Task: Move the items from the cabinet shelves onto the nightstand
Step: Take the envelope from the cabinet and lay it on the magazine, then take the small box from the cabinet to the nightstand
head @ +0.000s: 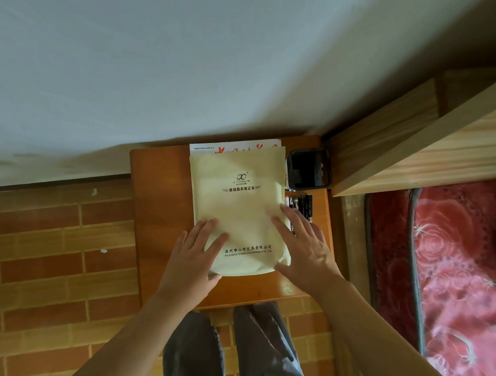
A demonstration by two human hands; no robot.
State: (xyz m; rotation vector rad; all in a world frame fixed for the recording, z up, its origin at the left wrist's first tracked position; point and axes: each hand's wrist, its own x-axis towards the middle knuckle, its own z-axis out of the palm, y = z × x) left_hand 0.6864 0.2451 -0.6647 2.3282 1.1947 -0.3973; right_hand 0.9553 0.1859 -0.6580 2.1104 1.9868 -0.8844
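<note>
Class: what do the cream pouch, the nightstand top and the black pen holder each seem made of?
Cream pouch: probably soft non-woven fabric, matte and wrinkled. Nightstand: wood or wood veneer, glossy orange-brown with reflections. Black pen holder: likely metal mesh; fine grid visible.

Both bare forearms reach forward from the lower corners of the view and converge toward the centre, with the person's legs in grey trousers [230, 351] visible between them. The left hand [191, 255] lies palm down with fingers straight and slightly spread, fingertips angled up and to the right, thumb tucked low on the right side. The right hand [305, 246] mirrors it, flat and palm down, fingers extended up and to the left, thumb low on the left.
</note>
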